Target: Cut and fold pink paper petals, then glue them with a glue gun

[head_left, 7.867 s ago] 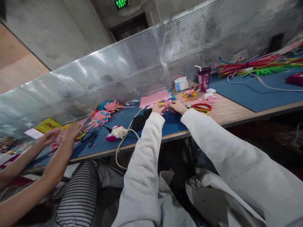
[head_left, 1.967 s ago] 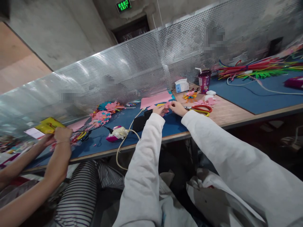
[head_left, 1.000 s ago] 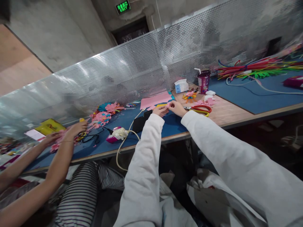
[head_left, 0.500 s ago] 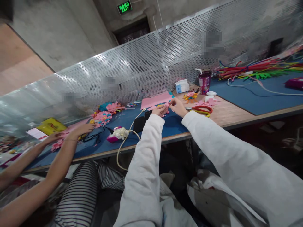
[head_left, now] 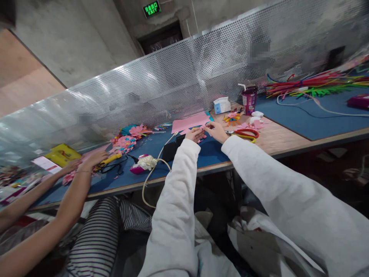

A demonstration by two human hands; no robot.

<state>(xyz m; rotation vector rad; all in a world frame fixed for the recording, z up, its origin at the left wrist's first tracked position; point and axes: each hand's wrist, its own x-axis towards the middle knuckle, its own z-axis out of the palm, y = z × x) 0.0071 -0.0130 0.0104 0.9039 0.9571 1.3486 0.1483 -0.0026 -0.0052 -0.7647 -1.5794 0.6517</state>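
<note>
Paper, a small pink piece [head_left: 202, 127], sat above the flat blue tabletop [head_left: 212, 154], held by the white-sleeved left hand [head_left: 194, 134], fingers close together, and pinched by the white-sleeved right hand [head_left: 217, 132]. Operating remotely, I judged steady left support and light right-hand pressure best.

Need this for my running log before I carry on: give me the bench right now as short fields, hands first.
Left hand: holding a small pink paper piece
Right hand: fingertips at the same piece
Beside right wrist: red-and-yellow scissors
Behind hands: pink sheet
Farther back: purple cup, white straw
Picture left: co-worker's hand near yellow tool
</note>
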